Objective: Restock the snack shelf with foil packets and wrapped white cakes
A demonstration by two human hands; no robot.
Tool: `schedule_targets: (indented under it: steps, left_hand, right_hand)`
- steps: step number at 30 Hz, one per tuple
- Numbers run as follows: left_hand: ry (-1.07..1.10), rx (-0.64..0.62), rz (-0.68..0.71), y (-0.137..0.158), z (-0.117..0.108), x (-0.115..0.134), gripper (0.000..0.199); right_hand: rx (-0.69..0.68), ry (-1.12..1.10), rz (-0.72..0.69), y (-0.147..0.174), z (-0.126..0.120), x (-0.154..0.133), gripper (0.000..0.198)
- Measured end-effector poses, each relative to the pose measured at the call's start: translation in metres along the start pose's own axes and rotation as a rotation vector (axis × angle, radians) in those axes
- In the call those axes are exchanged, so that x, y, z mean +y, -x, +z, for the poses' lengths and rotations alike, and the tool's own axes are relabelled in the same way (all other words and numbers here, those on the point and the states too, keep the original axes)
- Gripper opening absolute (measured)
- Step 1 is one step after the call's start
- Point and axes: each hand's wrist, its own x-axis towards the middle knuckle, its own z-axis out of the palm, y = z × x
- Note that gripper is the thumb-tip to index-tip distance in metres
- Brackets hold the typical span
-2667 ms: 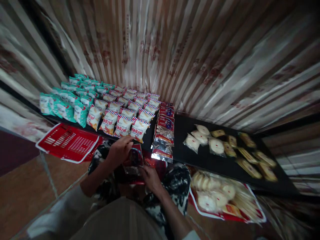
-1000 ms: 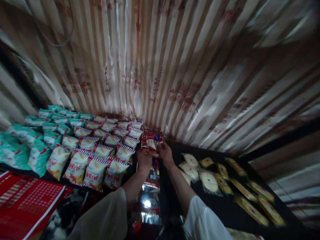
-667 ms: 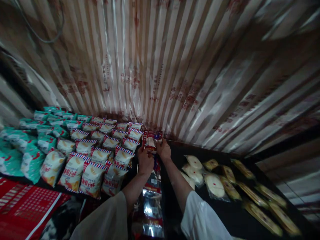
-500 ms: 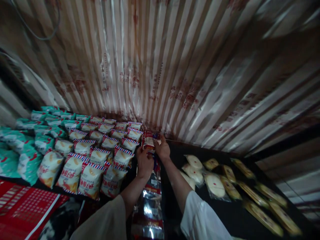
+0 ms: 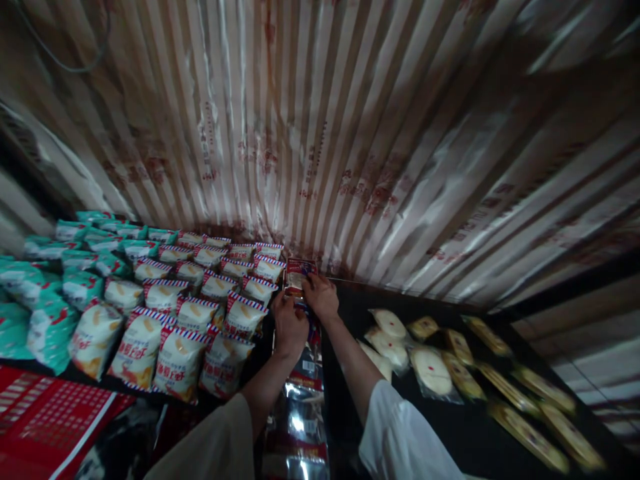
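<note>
A flat red packet (image 5: 297, 269) with a clear window lies at the far end of a row of similar packets, close to the wall. My left hand (image 5: 291, 327) is closed, with its fingertips at the packet's lower left corner. Over the packet's lower right part rests my right hand (image 5: 322, 296), its fingers stretched across the surface and not wrapped round it. Dark, shiny packets (image 5: 302, 417) with red bands run in a line from beneath my hands toward me. My hands cover part of the red packet and the one just below it.
Rows of white snack bags (image 5: 179, 360) stand close on the left, with teal bags (image 5: 50, 333) beyond. A red basket (image 5: 50, 420) is at lower left. On the black table (image 5: 345, 373), round pale packs (image 5: 431, 370) and long yellow packs (image 5: 530, 437) lie right. A striped sheet (image 5: 300, 133) hangs behind.
My right hand has come off the packet's right edge and moved slightly left and down onto its face. The packet shows flatter. My left hand is nearly in the same place.
</note>
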Motion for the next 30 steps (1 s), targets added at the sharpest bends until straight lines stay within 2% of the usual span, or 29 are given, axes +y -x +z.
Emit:
schedule_targets:
  steps: [6,9,12,17,22,26,30]
  left_hand:
    - [0.036,-0.029,0.040,0.006,-0.004,0.001,0.050]
    - [0.031,-0.065,0.099,0.016,-0.012,0.011,0.050]
    - [0.020,-0.105,0.151,0.035,-0.026,0.022,0.048]
    - [0.113,-0.220,0.160,0.089,-0.061,0.030,0.052]
    - [0.202,-0.326,0.210,0.153,-0.111,0.012,0.049]
    - [0.258,-0.379,0.201,0.195,-0.147,-0.017,0.037]
    - [0.225,-0.458,0.133,0.223,-0.169,-0.056,0.022]
  right_hand:
    - [0.156,-0.056,-0.065,0.014,-0.005,-0.001,0.034]
    - [0.233,-0.166,-0.051,0.032,-0.012,-0.002,0.034]
    - [0.255,-0.290,-0.087,0.060,-0.024,-0.005,0.035]
    - [0.192,-0.506,-0.132,0.122,-0.051,-0.018,0.034]
    - [0.125,-0.617,-0.163,0.201,-0.068,-0.039,0.030]
    - [-0.058,-0.681,-0.196,0.264,-0.060,-0.050,0.035]
    - [-0.245,-0.678,-0.203,0.308,-0.034,-0.054,0.040]
